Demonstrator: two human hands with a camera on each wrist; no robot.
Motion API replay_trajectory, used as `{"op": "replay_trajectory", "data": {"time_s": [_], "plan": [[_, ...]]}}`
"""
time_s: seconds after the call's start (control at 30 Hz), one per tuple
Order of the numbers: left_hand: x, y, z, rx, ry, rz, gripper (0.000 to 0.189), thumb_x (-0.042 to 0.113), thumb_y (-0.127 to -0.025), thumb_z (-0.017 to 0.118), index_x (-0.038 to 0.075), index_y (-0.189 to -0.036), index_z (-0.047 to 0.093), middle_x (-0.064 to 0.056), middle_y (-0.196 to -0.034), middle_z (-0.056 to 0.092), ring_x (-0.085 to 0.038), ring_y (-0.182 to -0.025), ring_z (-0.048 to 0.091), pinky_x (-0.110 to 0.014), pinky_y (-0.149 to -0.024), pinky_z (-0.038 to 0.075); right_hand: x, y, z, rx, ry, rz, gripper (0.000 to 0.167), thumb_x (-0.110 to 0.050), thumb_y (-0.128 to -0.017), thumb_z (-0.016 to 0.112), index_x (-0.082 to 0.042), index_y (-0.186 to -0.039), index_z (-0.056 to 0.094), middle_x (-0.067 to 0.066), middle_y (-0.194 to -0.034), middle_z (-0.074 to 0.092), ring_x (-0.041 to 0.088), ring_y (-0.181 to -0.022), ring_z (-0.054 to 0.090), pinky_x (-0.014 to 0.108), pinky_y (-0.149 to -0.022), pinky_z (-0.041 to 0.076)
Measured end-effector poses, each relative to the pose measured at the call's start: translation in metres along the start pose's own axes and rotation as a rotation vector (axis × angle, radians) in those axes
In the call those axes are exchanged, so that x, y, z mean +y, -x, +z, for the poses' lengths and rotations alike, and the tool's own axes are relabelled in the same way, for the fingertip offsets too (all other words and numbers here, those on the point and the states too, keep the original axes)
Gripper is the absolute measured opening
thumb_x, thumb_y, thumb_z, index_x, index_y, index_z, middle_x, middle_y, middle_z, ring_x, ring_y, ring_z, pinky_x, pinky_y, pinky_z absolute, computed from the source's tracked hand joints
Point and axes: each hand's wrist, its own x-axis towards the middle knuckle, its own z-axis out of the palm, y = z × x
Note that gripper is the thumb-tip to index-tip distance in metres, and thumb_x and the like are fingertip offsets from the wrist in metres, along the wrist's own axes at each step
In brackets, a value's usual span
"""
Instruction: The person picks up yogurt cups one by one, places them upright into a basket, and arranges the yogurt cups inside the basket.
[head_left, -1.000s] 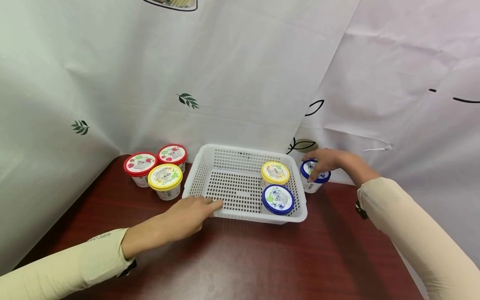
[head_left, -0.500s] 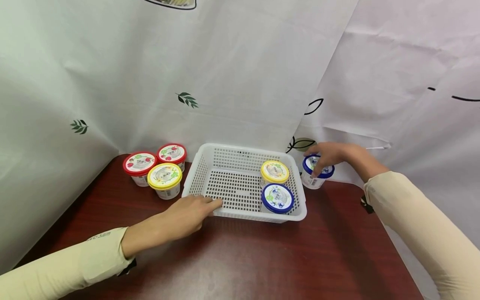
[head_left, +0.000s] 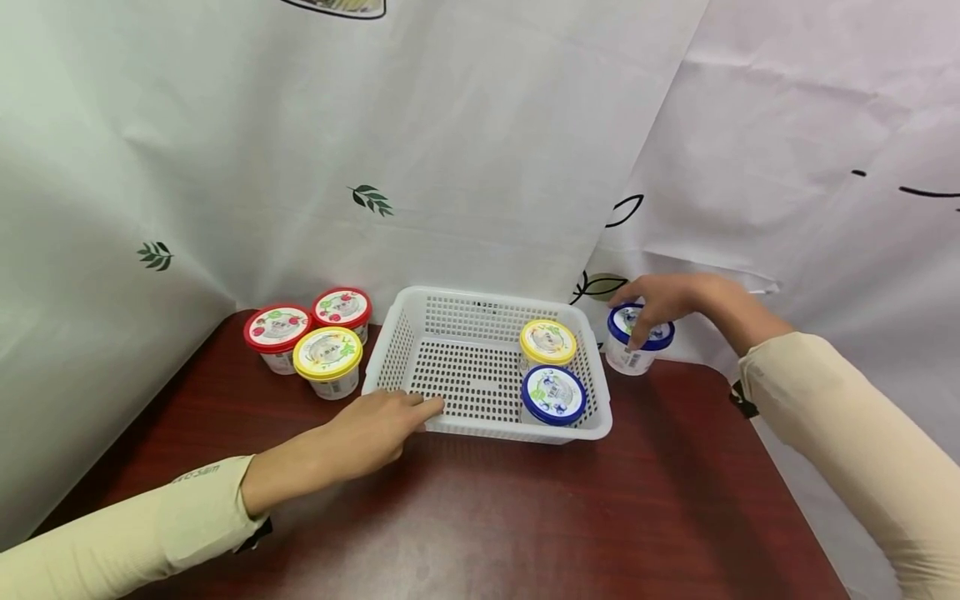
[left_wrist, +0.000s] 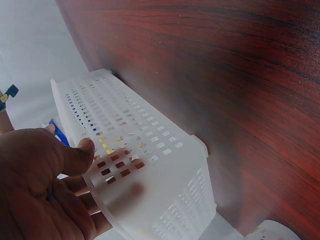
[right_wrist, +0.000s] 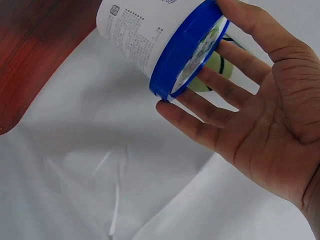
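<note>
My left hand point(head_left: 378, 433) grips the near rim of a white perforated plastic basket point(head_left: 382, 354). In the left wrist view its thumb lies outside the wall and its fingers lie inside. Just right of the basket, my right hand point(head_left: 667, 304) holds a white tub with a blue lid point(head_left: 633, 358). Its thumb and fingers span the lid's edge, the palm apart from the top, in the right wrist view. At the basket's right end stand a yellow-lidded tub point(head_left: 548, 342) and another blue-lidded tub point(head_left: 553, 395), both upright.
Left of the basket, two red-lidded tubs point(head_left: 277, 327) and a yellow-lidded tub point(head_left: 327, 354) stand close together. A white printed cloth point(head_left: 480, 167) hangs behind the dark red wooden table point(head_left: 487, 525). The basket's left part shows bare floor.
My right hand has moved a little to the right and away from me, carrying the blue-lidded tub away from the basket's side. My left hand and the basket have stayed put.
</note>
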Motion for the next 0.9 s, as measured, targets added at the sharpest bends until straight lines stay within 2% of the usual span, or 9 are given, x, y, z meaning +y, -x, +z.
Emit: {"op": "replay_trajectory", "data": {"time_s": [0.23, 0.43, 0.9], "plan": [[0.000, 0.000, 0.000, 0.007, -0.003, 0.004, 0.027, 0.002, -0.098, 0.080, 0.015, -0.116, 0.064, -0.002, -0.090, 0.070, -0.026, -0.078, 0.069, -0.038, -0.067, 0.054, -0.007, 0.008, -0.012, -0.007, 0.009, -0.009, 0.087, -0.026, -0.088, 0.094, -0.003, -0.162, 0.056, 0.030, -0.154, 0.063, 0.043, -0.131, 0.070, 0.058, -0.102, 0.064], [0.000, -0.001, 0.000, 0.005, -0.003, 0.004, 0.027, 0.002, -0.098, 0.080, 0.015, -0.115, 0.064, -0.002, -0.089, 0.069, -0.026, -0.077, 0.068, -0.038, -0.067, 0.054, -0.011, 0.013, -0.020, -0.004, 0.013, -0.008, 0.087, -0.028, -0.088, 0.094, -0.006, -0.163, 0.056, 0.028, -0.153, 0.063, 0.042, -0.130, 0.070, 0.058, -0.102, 0.064], [0.001, -0.001, -0.001, -0.003, 0.008, 0.003, 0.028, 0.001, -0.097, 0.080, 0.016, -0.114, 0.063, -0.001, -0.089, 0.068, -0.025, -0.076, 0.067, -0.037, -0.066, 0.052, -0.039, 0.016, -0.023, 0.030, 0.029, -0.029, 0.088, -0.027, -0.084, 0.096, -0.012, -0.163, 0.059, 0.025, -0.159, 0.060, 0.043, -0.137, 0.064, 0.060, -0.106, 0.062]]}}
